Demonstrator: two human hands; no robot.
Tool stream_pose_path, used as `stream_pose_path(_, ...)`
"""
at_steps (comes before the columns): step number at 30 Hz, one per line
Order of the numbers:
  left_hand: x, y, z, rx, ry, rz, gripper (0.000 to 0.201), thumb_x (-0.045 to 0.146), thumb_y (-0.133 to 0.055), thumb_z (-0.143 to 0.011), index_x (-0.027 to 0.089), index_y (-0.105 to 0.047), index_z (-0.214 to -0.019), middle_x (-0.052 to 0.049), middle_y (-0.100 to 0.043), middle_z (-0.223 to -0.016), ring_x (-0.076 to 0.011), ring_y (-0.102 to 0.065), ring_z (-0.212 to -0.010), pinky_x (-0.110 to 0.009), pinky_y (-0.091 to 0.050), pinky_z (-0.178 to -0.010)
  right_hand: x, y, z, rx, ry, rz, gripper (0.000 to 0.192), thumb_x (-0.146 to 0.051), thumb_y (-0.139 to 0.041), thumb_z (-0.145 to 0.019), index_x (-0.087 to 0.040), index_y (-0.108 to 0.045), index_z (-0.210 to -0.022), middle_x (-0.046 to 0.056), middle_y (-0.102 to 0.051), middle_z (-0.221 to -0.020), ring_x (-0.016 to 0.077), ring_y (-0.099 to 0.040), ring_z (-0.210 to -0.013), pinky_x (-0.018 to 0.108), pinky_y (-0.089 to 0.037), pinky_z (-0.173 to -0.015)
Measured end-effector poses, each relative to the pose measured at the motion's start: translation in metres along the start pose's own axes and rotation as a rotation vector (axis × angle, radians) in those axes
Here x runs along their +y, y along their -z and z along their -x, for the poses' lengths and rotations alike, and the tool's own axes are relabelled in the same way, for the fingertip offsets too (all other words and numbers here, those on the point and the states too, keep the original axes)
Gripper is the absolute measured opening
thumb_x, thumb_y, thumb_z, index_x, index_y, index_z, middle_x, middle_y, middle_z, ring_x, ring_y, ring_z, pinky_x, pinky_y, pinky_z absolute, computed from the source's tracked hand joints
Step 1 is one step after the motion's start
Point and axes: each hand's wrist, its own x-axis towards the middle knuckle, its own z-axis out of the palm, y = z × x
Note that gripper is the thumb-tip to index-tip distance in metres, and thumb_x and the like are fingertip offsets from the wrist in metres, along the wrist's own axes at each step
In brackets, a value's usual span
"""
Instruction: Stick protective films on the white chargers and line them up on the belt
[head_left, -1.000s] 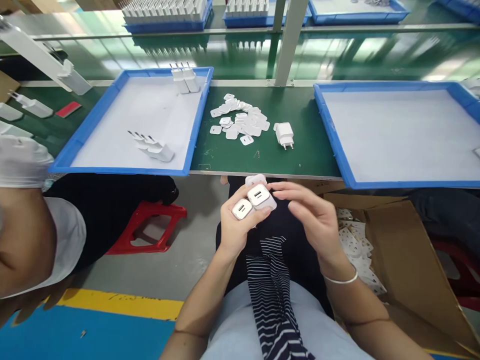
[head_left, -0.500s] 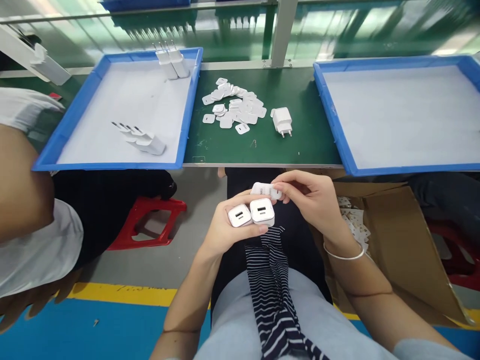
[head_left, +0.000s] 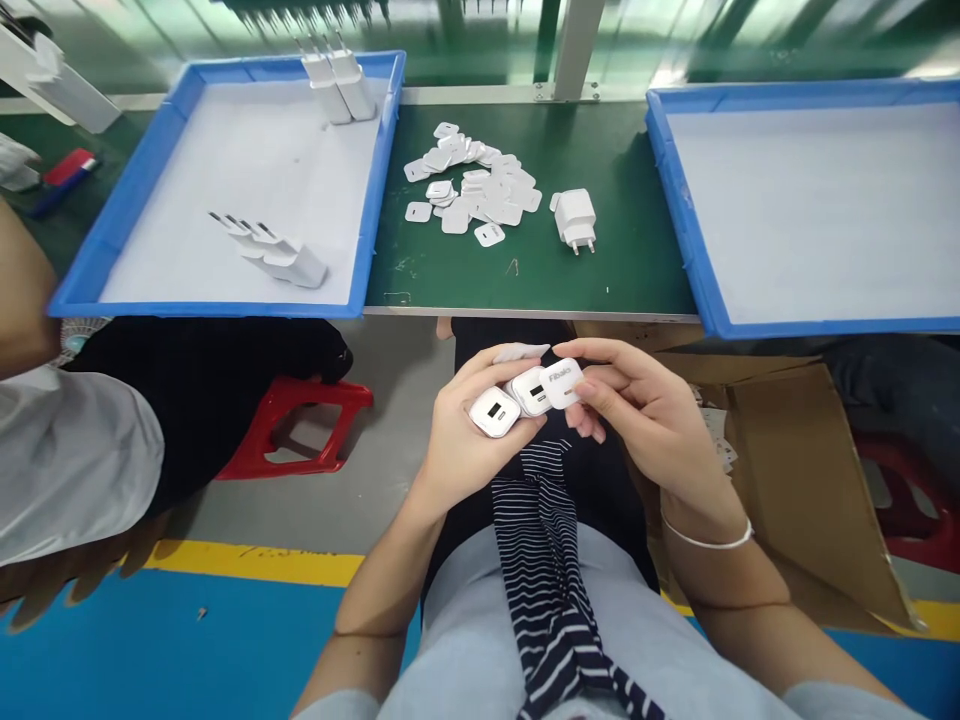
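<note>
Left hand (head_left: 457,445) grips two chargers (head_left: 510,400) side by side above the lap, right hand (head_left: 645,415) pinches a cap (head_left: 562,382) against them; cap pile (head_left: 476,190) on worktop (head_left: 525,270) beyond both hands.

This is a factory work line. A long green table (head_left: 525,270) holds big blue trays (head_left: 375,200), white plug chargers (head_left: 576,215) and a pile of little white stickers (head_left: 472,185). Another worker (head_left: 67,470) sits close by on a red stool (head_left: 289,430).
</note>
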Motion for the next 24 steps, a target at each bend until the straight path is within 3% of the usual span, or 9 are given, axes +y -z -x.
stream_pose_path(9, 0.0045, -0.0053, 0.0022, 0.01, -0.129, -0.127, 0.042, 0.002, -0.075, -0.077, 0.021, -0.072, -0.115, -0.009, -0.073, -0.128, -0.0222, -0.07, -0.118, -0.039, -0.058, -0.105, -0.0027, -0.004, -0.0007, -0.021, -0.07, -0.043, 0.016, -0.023, -0.07, -0.097, -0.024, -0.076, -0.112, -0.005, -0.068, -0.061, 0.0052, -0.058, -0.045, 0.013, -0.046, -0.041)
stream_pose_path(24, 0.0077, -0.008, 0.0013, 0.023, -0.174, -0.242, 0.042, -0.001, -0.07, -0.079, 0.02, -0.07, -0.116, -0.008, -0.072, -0.129, -0.0222, -0.071, -0.116, -0.038, -0.061, -0.101, -0.0016, -0.0058, -0.0023, 0.035, -0.101, -0.015, 0.016, -0.026, -0.073, -0.095, -0.019, -0.074, -0.11, -0.004, -0.068, -0.061, 0.0063, -0.057, -0.044, 0.016, -0.048, -0.041)
